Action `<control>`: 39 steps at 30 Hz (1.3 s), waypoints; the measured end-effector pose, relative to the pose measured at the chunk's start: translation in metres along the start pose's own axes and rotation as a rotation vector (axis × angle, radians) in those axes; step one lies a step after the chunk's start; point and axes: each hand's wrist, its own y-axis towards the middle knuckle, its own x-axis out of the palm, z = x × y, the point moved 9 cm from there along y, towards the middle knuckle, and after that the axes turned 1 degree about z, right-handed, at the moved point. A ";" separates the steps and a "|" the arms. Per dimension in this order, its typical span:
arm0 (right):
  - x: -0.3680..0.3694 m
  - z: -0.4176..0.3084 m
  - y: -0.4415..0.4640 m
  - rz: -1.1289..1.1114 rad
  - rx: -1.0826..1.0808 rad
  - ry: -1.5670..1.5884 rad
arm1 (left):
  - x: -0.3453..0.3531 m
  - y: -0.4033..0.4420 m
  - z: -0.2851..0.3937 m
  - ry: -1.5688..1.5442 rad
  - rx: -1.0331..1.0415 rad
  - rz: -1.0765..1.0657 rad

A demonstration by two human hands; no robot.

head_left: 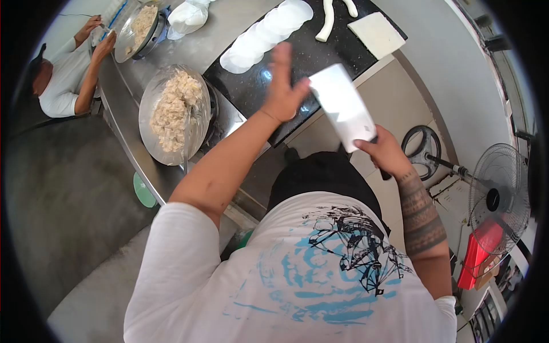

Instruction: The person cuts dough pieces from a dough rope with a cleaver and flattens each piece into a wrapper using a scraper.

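My right hand (384, 150) is wrapped round the dark handle of a wide, shiny cleaver (343, 106). The blade points up and left, above the front edge of the black stone board (246, 94). Over the board my left hand (283, 91) is spread, its fingers apart and holding nothing, with the thumb near the blade's tip. Thin white round wrappers (266, 35) lie overlapping in a row beyond it. Farther right on the board are a white dough roll (326, 22), a second piece of dough (350, 7) and a flat pale square (377, 35).
A bowl of pale filling (174, 114) with a utensil stands left of the board. At the upper left another person (68, 86) works by a second bowl (140, 34). A white plastic bag (189, 16) lies between. A standing fan (497, 199) is at the right.
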 end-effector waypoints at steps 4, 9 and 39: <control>0.064 -0.045 0.056 -0.327 -0.206 -0.125 | -0.026 0.014 0.019 0.640 0.201 -0.126; 0.093 -0.032 0.059 -0.426 -0.261 -0.185 | 0.026 -0.032 0.017 0.710 0.263 -0.665; 0.038 -0.049 0.067 -0.334 -0.068 -0.182 | 0.035 0.020 0.005 0.434 0.359 -0.350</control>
